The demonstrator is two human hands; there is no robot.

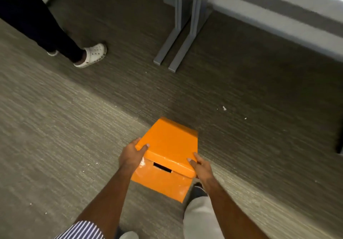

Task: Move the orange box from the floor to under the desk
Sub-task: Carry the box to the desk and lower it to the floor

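Box: glossy orange lidded cardboard box, being carried above grey carpet.
Left hand: gripping lid's left edge.
Right hand: clasping right corner.
Far: grey metal desk legs.

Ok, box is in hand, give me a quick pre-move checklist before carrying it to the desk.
1. Left hand on the orange box: ok, gripping its left lid edge.
2. Right hand on the box: ok, gripping the right lid edge.
3. Lid seated: ok, appears closed.
4. Carpet path to the grey desk legs: ok, only small white specks.
5. Bystander's white shoe: ok, well left of the path.
6. Space under the desk: cannot tell, mostly out of frame.
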